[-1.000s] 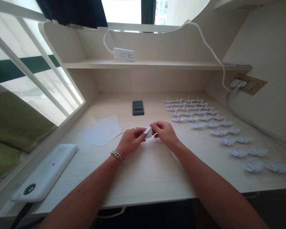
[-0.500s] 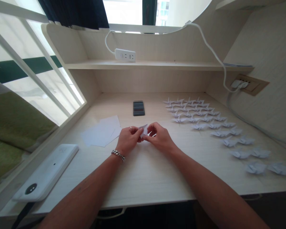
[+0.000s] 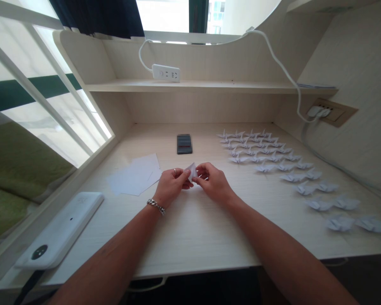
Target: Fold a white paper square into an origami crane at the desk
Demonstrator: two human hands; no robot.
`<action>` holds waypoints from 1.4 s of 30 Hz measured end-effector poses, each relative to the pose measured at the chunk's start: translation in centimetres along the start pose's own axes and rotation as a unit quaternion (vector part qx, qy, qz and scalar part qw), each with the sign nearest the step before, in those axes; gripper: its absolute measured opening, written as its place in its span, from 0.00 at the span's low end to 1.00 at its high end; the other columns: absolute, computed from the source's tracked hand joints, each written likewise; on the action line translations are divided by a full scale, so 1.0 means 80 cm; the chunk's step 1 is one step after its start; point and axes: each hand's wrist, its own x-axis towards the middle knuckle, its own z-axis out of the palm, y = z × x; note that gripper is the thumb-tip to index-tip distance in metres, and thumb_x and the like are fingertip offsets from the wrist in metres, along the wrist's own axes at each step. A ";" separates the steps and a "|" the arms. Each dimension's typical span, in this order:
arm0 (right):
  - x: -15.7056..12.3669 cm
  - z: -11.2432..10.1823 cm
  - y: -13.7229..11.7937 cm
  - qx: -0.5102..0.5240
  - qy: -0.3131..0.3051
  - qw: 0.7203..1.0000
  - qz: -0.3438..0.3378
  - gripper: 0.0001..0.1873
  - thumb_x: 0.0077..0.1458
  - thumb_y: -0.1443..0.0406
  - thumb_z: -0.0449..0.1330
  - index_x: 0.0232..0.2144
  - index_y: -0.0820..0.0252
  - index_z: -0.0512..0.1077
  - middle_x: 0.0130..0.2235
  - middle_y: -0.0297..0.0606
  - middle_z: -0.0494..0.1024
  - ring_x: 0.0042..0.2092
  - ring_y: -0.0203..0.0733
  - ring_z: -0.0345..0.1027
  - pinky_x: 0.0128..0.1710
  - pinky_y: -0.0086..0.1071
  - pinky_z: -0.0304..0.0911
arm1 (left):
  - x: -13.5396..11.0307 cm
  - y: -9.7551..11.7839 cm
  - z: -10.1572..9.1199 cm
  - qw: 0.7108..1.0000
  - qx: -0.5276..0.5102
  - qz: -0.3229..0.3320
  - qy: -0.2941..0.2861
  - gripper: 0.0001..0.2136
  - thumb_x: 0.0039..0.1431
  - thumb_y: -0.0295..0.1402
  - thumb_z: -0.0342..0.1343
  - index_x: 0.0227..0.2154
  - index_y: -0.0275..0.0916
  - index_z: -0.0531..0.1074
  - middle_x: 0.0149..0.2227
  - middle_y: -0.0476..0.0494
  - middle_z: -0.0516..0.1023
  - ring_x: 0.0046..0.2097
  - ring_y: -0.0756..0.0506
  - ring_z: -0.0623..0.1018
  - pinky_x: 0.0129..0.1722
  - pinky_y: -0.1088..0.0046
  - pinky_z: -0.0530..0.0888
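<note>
A small folded piece of white paper [image 3: 191,170] is pinched between both of my hands above the middle of the pale wooden desk [image 3: 193,228]. My left hand [image 3: 170,185], with a ring and a metal bracelet, grips its left side with closed fingers. The fingertips of my right hand [image 3: 213,182] are closed on its right side. Loose white paper sheets [image 3: 133,174] lie to the left of my hands. Several folded white paper cranes [image 3: 274,163] stand in rows on the right part of the desk.
A small dark box [image 3: 184,144] sits behind my hands. A white flat device [image 3: 61,231] lies at the desk's left front edge. A white power strip [image 3: 165,72] rests on the shelf, and a cable [image 3: 292,84] runs to a wall socket [image 3: 325,112].
Both hands with the folded paper have drifted slightly left and closer together. The paper's tip now points up between the fingers.
</note>
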 end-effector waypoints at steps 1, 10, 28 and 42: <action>0.000 0.000 0.001 0.006 -0.002 1.000 0.002 0.12 0.49 0.63 0.62 0.38 0.58 0.68 0.33 0.36 0.77 0.32 0.38 0.71 0.34 0.31 0.66 | 0.000 0.000 0.000 1.000 -0.001 0.000 0.000 0.16 0.48 0.44 0.63 0.25 0.32 0.74 0.23 0.42 0.78 0.26 0.48 0.78 0.29 0.73 0.76; 0.006 0.000 -0.004 0.178 -0.026 0.976 0.122 0.12 0.55 0.58 0.57 0.34 0.61 0.71 0.24 0.34 0.73 0.25 0.36 0.69 0.26 0.29 0.66 | -0.002 -0.001 0.000 0.999 0.027 0.019 -0.019 0.17 0.49 0.45 0.61 0.27 0.32 0.75 0.26 0.41 0.79 0.27 0.49 0.77 0.29 0.73 0.75; 0.003 -0.005 -0.014 0.189 -0.104 0.967 0.136 0.12 0.48 0.58 0.63 0.28 0.61 0.71 0.28 0.33 0.73 0.28 0.33 0.69 0.26 0.26 0.63 | -0.001 -0.002 -0.002 0.997 -0.074 -0.005 0.014 0.16 0.45 0.43 0.65 0.29 0.34 0.71 0.27 0.51 0.72 0.27 0.53 0.72 0.23 0.79 0.73; 0.003 -0.007 -0.017 0.255 -0.097 0.949 0.160 0.17 0.45 0.52 0.65 0.28 0.61 0.72 0.27 0.33 0.74 0.28 0.33 0.68 0.25 0.26 0.62 | 0.002 -0.007 -0.001 0.996 -0.090 0.021 0.003 0.16 0.44 0.40 0.67 0.29 0.32 0.72 0.27 0.48 0.75 0.29 0.51 0.75 0.33 0.72 0.76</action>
